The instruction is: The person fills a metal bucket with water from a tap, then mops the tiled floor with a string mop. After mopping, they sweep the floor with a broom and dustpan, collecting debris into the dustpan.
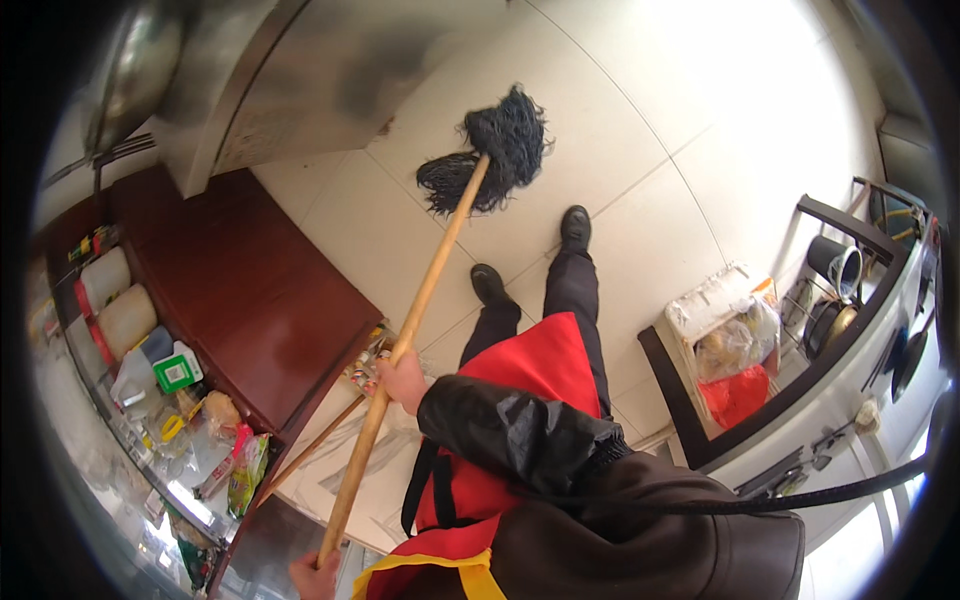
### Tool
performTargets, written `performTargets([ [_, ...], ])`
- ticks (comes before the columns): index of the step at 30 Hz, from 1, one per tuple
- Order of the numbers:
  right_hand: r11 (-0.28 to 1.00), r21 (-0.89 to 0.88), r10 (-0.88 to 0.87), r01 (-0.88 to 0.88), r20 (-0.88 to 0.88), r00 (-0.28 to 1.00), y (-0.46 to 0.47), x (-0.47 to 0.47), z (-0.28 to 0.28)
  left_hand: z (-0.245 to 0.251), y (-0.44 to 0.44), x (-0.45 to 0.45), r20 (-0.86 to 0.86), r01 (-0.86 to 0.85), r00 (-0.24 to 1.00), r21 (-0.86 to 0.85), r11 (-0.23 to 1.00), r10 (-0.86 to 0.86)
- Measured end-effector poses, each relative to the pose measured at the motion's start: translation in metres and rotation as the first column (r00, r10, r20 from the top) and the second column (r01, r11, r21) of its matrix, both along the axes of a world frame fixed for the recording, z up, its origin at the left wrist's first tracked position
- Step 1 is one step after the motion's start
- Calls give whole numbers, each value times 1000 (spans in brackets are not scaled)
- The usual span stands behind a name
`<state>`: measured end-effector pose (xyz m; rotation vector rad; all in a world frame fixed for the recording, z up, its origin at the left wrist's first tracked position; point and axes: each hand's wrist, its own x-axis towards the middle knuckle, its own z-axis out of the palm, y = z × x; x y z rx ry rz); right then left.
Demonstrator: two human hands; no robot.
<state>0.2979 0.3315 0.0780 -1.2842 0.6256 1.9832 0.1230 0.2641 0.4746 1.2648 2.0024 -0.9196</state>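
Note:
A mop's wooden handle (427, 289) runs slantwise from the lower left up to its dark string mop head (510, 139), which lies spread on the tiled floor ahead of my shoes. Around the middle of the handle my right hand (405, 382) is closed, its arm in a black sleeve cover. My left hand (315, 576) grips the handle near its upper end, at the bottom edge of the picture. A red apron (536, 356) hangs over my front.
On the left stands a dark red cabinet (262, 292), beside a counter with plastic jars (124, 319) and packets. A thin wooden stick (311, 450) leans near it. A metal-sided unit (322, 82) stands upper left. On the right, a rack (675, 397) holds a white crate (705, 304) with bags, and pots.

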Motion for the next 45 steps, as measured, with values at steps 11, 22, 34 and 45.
performTargets([
  [11, 968, 88, -223, 234, 726, 650, 47, 433, -183, -280, 87, 308, 695, -8, 716, -87, 996, 67],
  [22, 834, -110, -302, 541, 729, 614, -109, 295, -145, -213, 129, 244, 540, 574, 728, -146, 806, -422],
  [34, 774, -333, -436, 539, 336, 835, -127, 107, -45, -65, 151, 150, 379, 536, 830, -331, 777, -411],
  [45, 836, -44, -298, 548, 801, 519, -274, 442, -213, -289, -37, 318, 674, 286, 738, -365, 886, 40],
])
